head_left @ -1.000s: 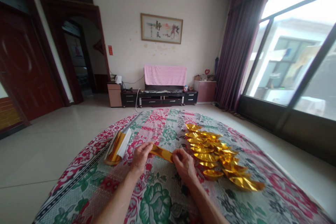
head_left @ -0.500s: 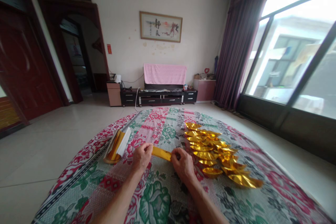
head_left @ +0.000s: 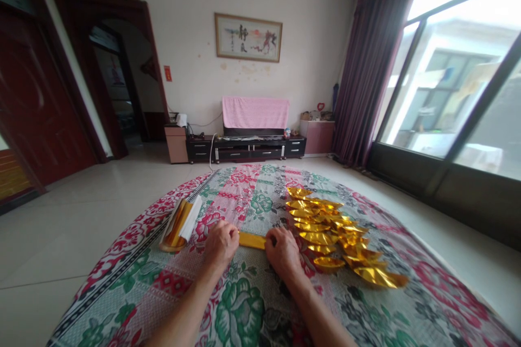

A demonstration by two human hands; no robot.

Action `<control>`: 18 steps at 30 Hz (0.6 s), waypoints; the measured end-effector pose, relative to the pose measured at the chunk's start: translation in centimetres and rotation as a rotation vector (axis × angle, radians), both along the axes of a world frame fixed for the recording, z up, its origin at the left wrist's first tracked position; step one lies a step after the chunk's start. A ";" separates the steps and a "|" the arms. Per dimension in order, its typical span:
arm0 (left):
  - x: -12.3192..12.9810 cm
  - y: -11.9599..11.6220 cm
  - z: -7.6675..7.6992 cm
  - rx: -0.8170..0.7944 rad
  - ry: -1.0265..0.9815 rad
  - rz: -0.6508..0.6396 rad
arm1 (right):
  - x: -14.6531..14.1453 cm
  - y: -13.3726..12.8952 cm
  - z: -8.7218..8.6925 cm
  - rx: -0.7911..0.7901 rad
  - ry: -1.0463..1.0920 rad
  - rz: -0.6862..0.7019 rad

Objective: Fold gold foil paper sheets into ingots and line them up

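A narrow folded strip of gold foil paper (head_left: 252, 240) stretches between my two hands, low over the flowered cloth. My left hand (head_left: 222, 242) pinches its left end with curled fingers. At the other end, my right hand (head_left: 282, 249) has thumb and fingers closed on the strip. To the right lie several boat-shaped gold paper ingots (head_left: 319, 238), set in rough rows. On the left rests a loosely curled stack of gold and white paper sheets (head_left: 181, 225). My fingertips are partly hidden behind my knuckles.
A flowered tablecloth (head_left: 244, 309) covers the round table under my hands. Beyond it stand a black low cabinet (head_left: 248, 150) and a pink cloth (head_left: 255, 112) draped over something on it. Purple curtains (head_left: 362, 76) and large windows are at the right.
The foil strip looks flatter and lower, close to the cloth, and has turned a little more level. Both hands keep hold of its ends. The view has shifted slightly.
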State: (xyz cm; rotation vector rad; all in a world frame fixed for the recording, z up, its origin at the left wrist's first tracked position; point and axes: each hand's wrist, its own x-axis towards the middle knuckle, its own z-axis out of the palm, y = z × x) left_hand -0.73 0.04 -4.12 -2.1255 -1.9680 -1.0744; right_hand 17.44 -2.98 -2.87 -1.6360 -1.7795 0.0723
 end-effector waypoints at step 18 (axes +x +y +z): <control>0.0 -0.2 0.2 0.011 0.079 -0.017 | -0.2 -0.2 0.4 -0.048 -0.086 -0.015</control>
